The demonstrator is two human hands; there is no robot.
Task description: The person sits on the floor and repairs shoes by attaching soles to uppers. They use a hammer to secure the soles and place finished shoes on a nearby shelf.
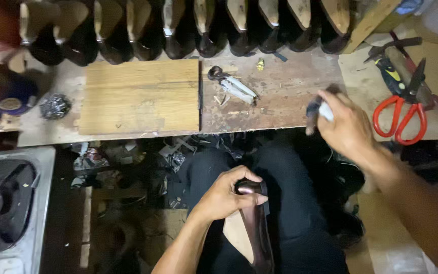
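On lap: your left hand, fingers wrapped round dark shoe.
Over worktop: your right hand, fingers closed on blurred tool.

I sit in a shoemaker's workshop: dark shoes on lasts line the back of my scarred wooden workbench, with red-handled scissors and leather scraps lying around.

A worn wooden desk carries a pale board. Right of the board lie pincers, farther right red-handled scissors; left, a metal scourer.
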